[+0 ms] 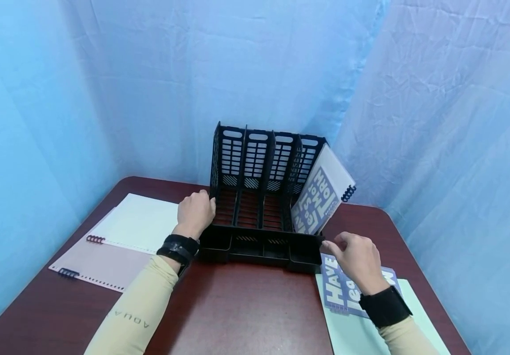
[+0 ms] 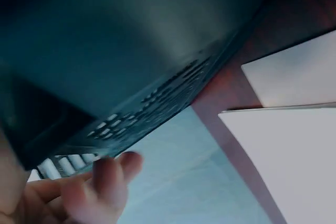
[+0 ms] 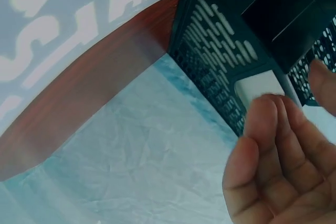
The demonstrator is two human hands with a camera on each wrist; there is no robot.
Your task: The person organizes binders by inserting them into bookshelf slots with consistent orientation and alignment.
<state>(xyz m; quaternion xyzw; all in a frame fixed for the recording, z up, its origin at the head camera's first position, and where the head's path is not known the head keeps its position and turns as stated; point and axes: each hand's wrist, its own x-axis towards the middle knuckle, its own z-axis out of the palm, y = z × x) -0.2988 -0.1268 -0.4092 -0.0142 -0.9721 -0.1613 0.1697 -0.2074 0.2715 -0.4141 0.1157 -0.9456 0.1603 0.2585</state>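
Room to move on the table [image 1: 255, 305] from the black organiser's [image 1: 255, 232] front edge twd 6 o'clock; white notebook [image 1: 148, 224] on pinkish notebook [image 1: 104, 266] at 8–9, lettered notebook [image 1: 335, 291] on pale green pad [image 1: 357, 335] at 4–5, nr table's R edge. Organiser's rightmost of 4 slots holds the standing notebook [image 1: 319, 197], leaning twd 1, coil nr 2, long axis approx 7–1. Organiser's length runs 9–3, front facing 6. L hand [image 1: 196, 212] grips its L wall at 9; R hand [image 1: 359, 259] by front corner at 4, fingers loosely bent, thumb apart, grasping nothing.
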